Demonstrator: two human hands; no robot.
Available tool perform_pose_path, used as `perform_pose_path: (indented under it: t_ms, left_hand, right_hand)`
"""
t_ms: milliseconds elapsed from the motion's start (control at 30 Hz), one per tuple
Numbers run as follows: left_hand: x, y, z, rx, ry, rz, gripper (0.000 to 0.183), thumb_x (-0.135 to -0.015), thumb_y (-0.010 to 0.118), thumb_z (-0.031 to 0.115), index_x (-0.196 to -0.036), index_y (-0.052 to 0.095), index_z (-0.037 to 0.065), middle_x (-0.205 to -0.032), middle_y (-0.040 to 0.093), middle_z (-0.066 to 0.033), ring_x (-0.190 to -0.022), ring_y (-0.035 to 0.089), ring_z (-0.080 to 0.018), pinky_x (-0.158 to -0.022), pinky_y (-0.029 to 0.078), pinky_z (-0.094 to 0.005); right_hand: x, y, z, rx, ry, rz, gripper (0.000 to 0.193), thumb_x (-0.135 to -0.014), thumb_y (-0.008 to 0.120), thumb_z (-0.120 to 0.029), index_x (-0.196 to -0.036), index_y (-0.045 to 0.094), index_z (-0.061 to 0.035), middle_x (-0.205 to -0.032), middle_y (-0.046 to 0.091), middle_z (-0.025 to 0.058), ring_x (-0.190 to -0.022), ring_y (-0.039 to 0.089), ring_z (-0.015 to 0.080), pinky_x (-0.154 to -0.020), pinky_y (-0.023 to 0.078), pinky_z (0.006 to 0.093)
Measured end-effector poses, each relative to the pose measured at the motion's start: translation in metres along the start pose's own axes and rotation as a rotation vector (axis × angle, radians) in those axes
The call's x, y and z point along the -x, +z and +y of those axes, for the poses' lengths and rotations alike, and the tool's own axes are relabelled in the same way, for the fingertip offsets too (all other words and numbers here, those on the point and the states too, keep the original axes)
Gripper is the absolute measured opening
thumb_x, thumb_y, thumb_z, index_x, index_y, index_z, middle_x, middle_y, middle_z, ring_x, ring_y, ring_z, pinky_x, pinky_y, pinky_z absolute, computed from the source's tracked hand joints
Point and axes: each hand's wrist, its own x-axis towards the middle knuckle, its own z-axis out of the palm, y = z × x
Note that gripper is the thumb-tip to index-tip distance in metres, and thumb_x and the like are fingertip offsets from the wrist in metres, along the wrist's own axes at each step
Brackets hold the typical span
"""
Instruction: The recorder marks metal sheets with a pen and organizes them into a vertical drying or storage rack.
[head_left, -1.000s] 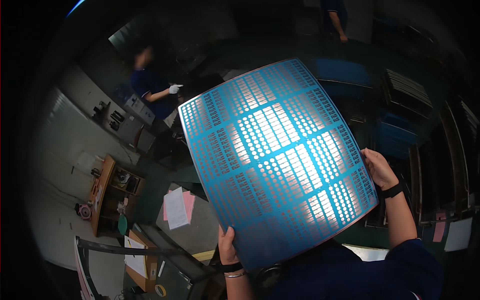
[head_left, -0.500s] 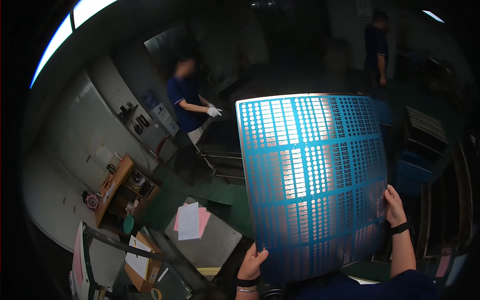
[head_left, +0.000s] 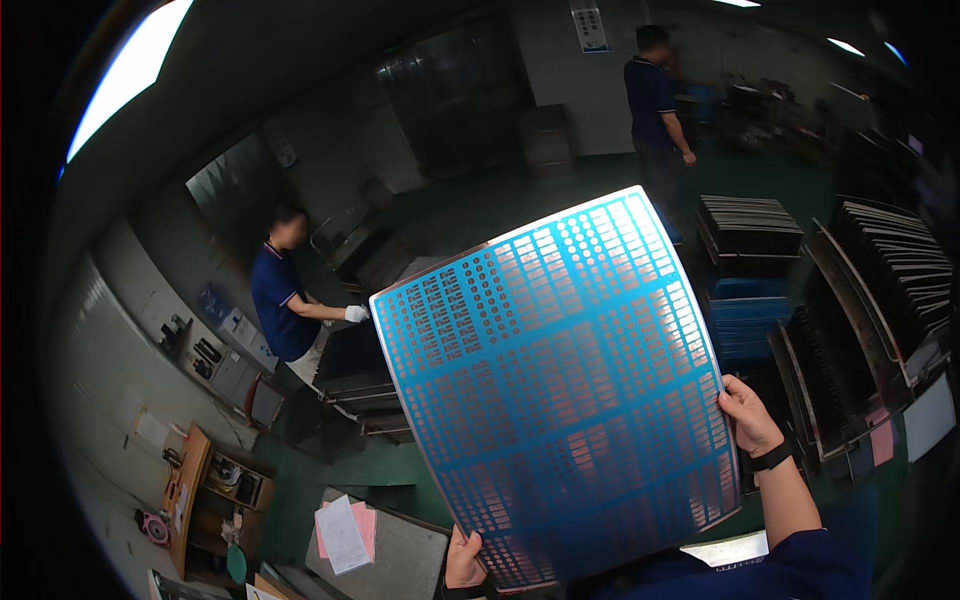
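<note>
A large, thin copper circuit-board panel [head_left: 560,400] with a blue coating and rows of small copper shapes is held up in front of me, its top edge slanting up toward the right. My left hand [head_left: 463,560] grips its lower left edge, thumb on the face and the other fingers mostly hidden behind. Higher up, my right hand [head_left: 750,418] pinches the right edge, again with the thumb in front. Bright light glints off the top right part of the panel.
A co-worker [head_left: 285,295] in a white glove stands beyond the panel at a dark bench. Another person [head_left: 655,105] is farther back. Racks of upright panels [head_left: 890,270] fill the right side. Papers [head_left: 345,535] lie on a grey table at lower left.
The panel has tilted, its right side rising and its left side dropping, and both hands have moved with it. The glint has shifted. My view has swung to the right.
</note>
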Motion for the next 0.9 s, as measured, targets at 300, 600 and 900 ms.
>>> perform_pose_path:
  t_ms: [300,600,900]
  left_hand:
    - [-0.111,0.049,-0.014,-0.305,0.072,-0.062,0.043,-0.102,0.044,0.020,-0.141,0.039,0.002,-0.129,0.055,-0.0126,-0.112,0.057,-0.0166,-0.090,0.048,-0.0293]
    - [-0.123,0.047,-0.157,-1.338,0.308,0.156,0.023,-0.088,0.058,0.007,-0.110,0.065,0.006,-0.121,0.060,-0.0136,-0.119,0.053,-0.0332,-0.101,0.041,-0.0405]
    - [-0.109,0.045,-0.181,-1.655,0.346,0.043,0.042,-0.086,0.064,0.020,-0.126,0.054,0.009,-0.144,0.041,-0.0113,-0.138,0.031,-0.0333,-0.112,0.024,-0.0490]
  right_hand:
    - [0.046,0.030,-0.098,0.470,-0.296,0.307,0.036,-0.095,0.059,-0.028,-0.118,0.056,0.0000,-0.105,0.062,0.0053,-0.092,0.059,0.0104,-0.081,0.047,0.0248]
    - [0.082,0.057,-0.140,0.843,-0.621,0.671,0.031,-0.098,0.055,-0.026,-0.118,0.057,-0.0030,-0.084,0.058,-0.0044,-0.067,0.051,0.0003,-0.058,0.041,0.0147]
    - [0.061,0.117,-0.086,0.880,-0.249,0.404,0.023,-0.094,0.058,-0.011,-0.112,0.061,0.0033,-0.082,0.061,-0.0025,-0.067,0.050,0.0040,-0.061,0.042,0.0204]
